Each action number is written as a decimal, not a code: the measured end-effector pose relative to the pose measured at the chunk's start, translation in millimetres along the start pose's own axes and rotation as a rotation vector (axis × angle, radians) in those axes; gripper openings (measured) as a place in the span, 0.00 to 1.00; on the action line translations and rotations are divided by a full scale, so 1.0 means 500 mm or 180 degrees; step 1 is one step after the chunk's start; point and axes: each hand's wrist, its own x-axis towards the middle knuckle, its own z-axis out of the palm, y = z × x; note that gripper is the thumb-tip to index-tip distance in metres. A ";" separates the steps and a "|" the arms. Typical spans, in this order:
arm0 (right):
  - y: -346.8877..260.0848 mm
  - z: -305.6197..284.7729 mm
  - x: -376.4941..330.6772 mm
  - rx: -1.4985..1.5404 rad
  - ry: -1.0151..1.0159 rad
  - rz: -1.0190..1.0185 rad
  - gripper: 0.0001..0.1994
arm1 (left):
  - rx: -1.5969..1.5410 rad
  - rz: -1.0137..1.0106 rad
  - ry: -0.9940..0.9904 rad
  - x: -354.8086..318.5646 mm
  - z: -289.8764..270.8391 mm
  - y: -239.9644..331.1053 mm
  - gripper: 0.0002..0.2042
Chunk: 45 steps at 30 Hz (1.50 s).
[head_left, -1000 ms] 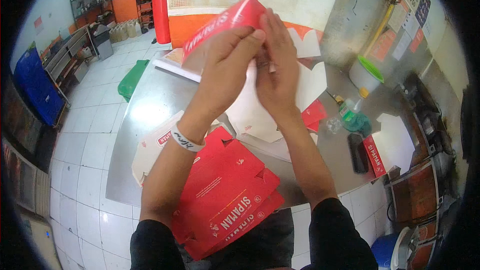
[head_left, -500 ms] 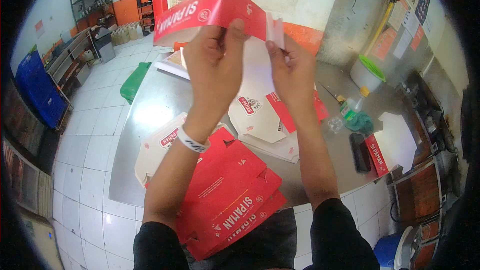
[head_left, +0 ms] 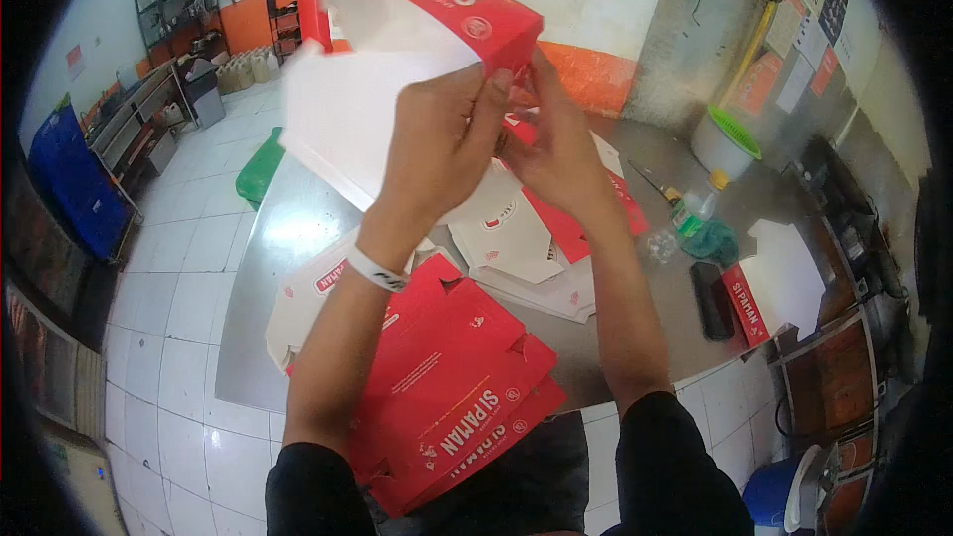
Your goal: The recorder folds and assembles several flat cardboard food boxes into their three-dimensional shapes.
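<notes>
Raised over the metal table is a partly folded red and white cardboard box (head_left: pixel 437 2), its white inside facing down and left. My left hand (head_left: pixel 447 134) is closed on its near right corner, thumb pressed against the red side. At the same corner my right hand (head_left: pixel 556 144) grips it from the right, some fingers hidden behind the card. Below my forearms lie flat red box blanks (head_left: pixel 457 377), stacked at the near edge. White box blanks (head_left: pixel 506 243) with a printed emblem lie beyond them, and another pale blank (head_left: pixel 303 303) is to the left.
On the right of the steel table (head_left: pixel 258 337) stand a plastic bottle (head_left: pixel 700 203), a green cloth (head_left: pixel 710 241), a black phone (head_left: pixel 711 300) and an opened box (head_left: pixel 779 283). A white basket with green rim (head_left: pixel 730 139) is behind. A green bin (head_left: pixel 260 169) stands beyond the left edge.
The box in my hands has turned, so its white inside and a wide flap now show to the left. My right hand has moved left and down, close to my left hand.
</notes>
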 end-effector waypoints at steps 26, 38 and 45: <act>-0.025 -0.130 0.023 -0.1339 -0.0391 0.0216 0.04 | -0.0282 0.0657 -0.0377 0.034 -0.193 -0.074 0.39; 0.020 -0.091 0.002 -0.2077 -0.0271 -0.0665 0.08 | 0.1216 0.1154 0.0209 0.015 -0.159 -0.048 0.40; -0.021 -0.263 -0.176 -0.0814 0.0868 0.0572 0.17 | 0.1745 0.1978 0.0324 0.023 -0.186 -0.005 0.40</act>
